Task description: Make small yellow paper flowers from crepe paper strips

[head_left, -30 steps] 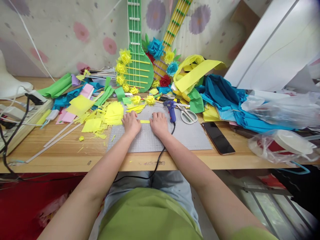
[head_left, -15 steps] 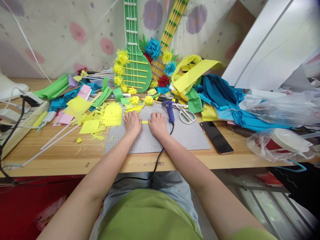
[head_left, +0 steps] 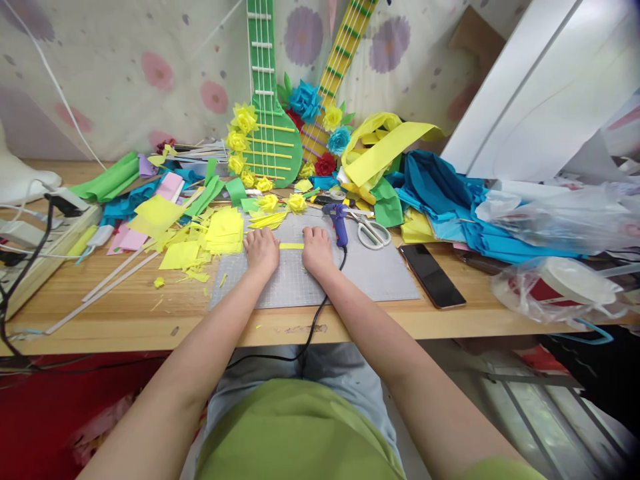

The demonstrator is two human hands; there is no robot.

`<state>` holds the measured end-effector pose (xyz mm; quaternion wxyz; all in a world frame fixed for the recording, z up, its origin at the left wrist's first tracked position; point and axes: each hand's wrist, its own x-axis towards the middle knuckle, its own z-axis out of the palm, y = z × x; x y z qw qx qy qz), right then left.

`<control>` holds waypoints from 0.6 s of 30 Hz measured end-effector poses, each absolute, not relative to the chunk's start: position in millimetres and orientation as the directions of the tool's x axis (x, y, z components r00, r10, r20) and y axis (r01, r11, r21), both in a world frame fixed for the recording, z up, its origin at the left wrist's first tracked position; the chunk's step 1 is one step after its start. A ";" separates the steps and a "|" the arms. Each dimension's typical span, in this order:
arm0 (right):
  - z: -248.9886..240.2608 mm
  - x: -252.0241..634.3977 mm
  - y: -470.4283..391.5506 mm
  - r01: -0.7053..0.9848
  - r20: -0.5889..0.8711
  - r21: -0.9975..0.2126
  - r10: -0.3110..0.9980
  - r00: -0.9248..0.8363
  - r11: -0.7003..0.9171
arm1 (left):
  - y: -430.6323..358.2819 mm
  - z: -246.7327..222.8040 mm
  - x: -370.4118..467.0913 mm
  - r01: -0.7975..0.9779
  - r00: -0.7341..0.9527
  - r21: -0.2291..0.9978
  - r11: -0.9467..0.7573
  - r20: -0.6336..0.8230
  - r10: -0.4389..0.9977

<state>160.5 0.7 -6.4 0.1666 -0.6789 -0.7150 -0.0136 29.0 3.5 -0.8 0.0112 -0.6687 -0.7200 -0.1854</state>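
Observation:
A narrow yellow paper strip [head_left: 291, 246] lies across the grey cutting mat [head_left: 380, 280], its middle bare between my two hands. My left hand [head_left: 262, 251] presses on its left end, fingers together and curled down. On the right end rests my right hand [head_left: 317, 252], its fingers closed over the strip in the same way. Both ends of the strip are hidden under the hands. Just right of my right hand lies a purple glue gun [head_left: 340, 225], its black cord running beneath my right forearm. White-handled scissors [head_left: 373, 233] lie beside it.
Yellow paper squares [head_left: 225, 230] and scraps lie left of the mat. Behind stand a green paper lute-shaped instrument [head_left: 275, 143] and a yellow one [head_left: 345, 50], decorated with paper flowers. A phone [head_left: 433, 275], blue crepe paper [head_left: 440, 187] and a plastic-wrapped cup [head_left: 560, 287] are on the right.
My hands have moved slightly apart, the left one leftward and the right one a little rightward. A longer stretch of the yellow strip shows between them. The view has shifted slightly.

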 end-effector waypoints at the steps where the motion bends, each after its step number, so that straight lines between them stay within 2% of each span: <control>1: -6.3 161.5 1.3 0.973 0.248 -0.220 0.969 -0.020 0.076 | 3.4 -1.1 28.6 0.966 -0.105 0.256 0.035 0.266 0.958; 4: -9.0 166.5 5.5 0.957 0.230 -0.279 0.973 -0.009 0.075 | 3.7 -2.5 26.5 0.958 -0.103 0.286 0.020 0.277 0.955; 9: -17.1 175.5 14.0 0.886 0.231 -0.459 0.972 0.042 0.071 | 4.7 -1.9 22.8 0.929 -0.077 0.369 -0.038 0.292 0.953; 14: -22.8 180.6 19.3 0.797 0.278 -0.591 0.959 0.057 0.124 | 5.1 -3.2 22.3 0.926 0.011 0.359 -0.115 0.279 0.960; 18: -25.8 183.0 21.9 0.748 0.269 -0.652 0.960 0.074 0.125 | 5.4 -5.9 21.0 0.922 0.050 0.357 -0.146 0.265 0.963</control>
